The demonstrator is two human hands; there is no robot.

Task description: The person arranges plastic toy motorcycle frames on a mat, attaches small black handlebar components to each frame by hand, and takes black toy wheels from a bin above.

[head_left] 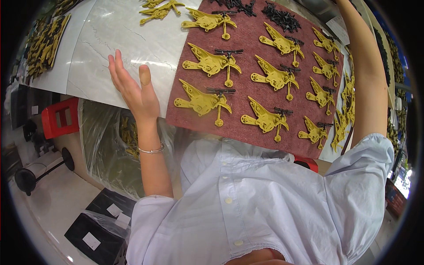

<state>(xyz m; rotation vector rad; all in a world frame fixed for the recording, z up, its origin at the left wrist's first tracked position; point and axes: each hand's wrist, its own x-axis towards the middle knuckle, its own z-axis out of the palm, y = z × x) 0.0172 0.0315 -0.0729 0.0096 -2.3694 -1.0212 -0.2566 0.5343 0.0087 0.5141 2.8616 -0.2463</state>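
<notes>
Rows of yellow plastic frame-shaped pieces (210, 62) lie on a dark red cloth mat (247, 48). A thin black plastic part (229, 52) sits at the upper end of most of them. My left hand (138, 95) is held over the light marbled tabletop (99, 33), left of the mat, fingers stretched out and nothing in it. Its thumb has a tan cover on the tip. My right arm (366, 75) reaches far forward along the right side; its hand (341, 1) is cut off at the top edge, fingers hidden. Loose black parts (282, 18) are heaped at the mat's far edge.
More yellow pieces are massed at the far left (46, 48) and along the mat's right side (344, 112). Below the table's left edge are a red plastic stool (62, 117), a clear plastic bag (104, 154) holding yellow pieces, and black boxes (95, 238) with white labels.
</notes>
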